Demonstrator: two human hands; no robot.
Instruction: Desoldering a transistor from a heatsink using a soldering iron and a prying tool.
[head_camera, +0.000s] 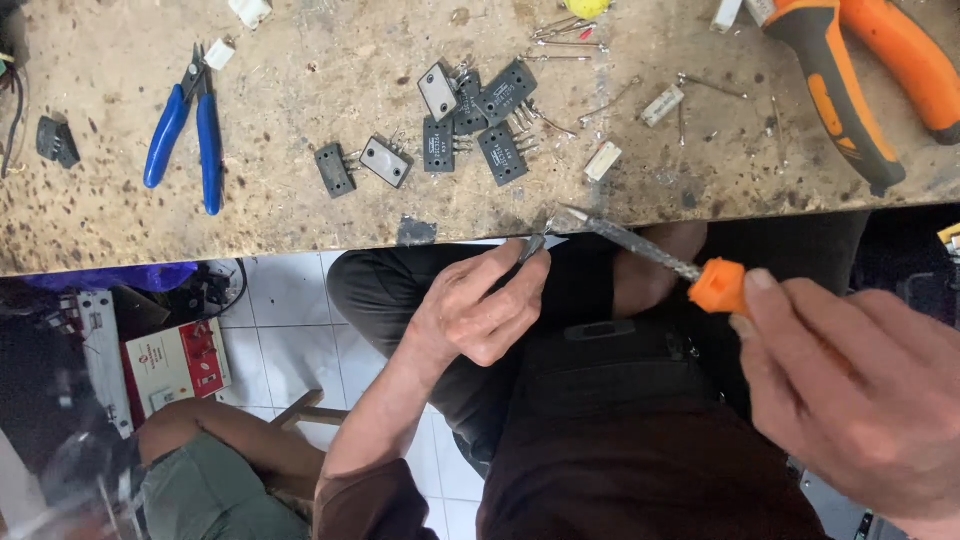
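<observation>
A worn, pitted wooden bench (300, 215) fills the top of the view, its edge running just above both hands; below it, white floor tiles (290, 330), dark trousers (640, 440) and, lower left, a second person's bent knee in green shorts (215, 470) are seen beside a red-and-white box (180, 365). Large orange-and-black handled pliers (860, 80) are laid at the bench's top right, blue-handled cutters (190, 130) at the left, both well apart from the work, likely parked within reach. Near mid-bench a loose cluster of flat black transistor packages (470, 125) is scattered, some face down, leads splayed, with stray cut leads and white ceramic resistors (603, 160) close by, which looks like a sorting pile. The right hand (860, 390) is closed around the orange handle of a thin needle file (640, 245), the blade slanted up-left so the tip meets the part. The left hand (480, 310) is curled, thumb and forefinger pinching a small metal component (535, 245) just below the bench edge, probably held there so the edge steadies it. What the component is exactly cannot be told; it is too small.
</observation>
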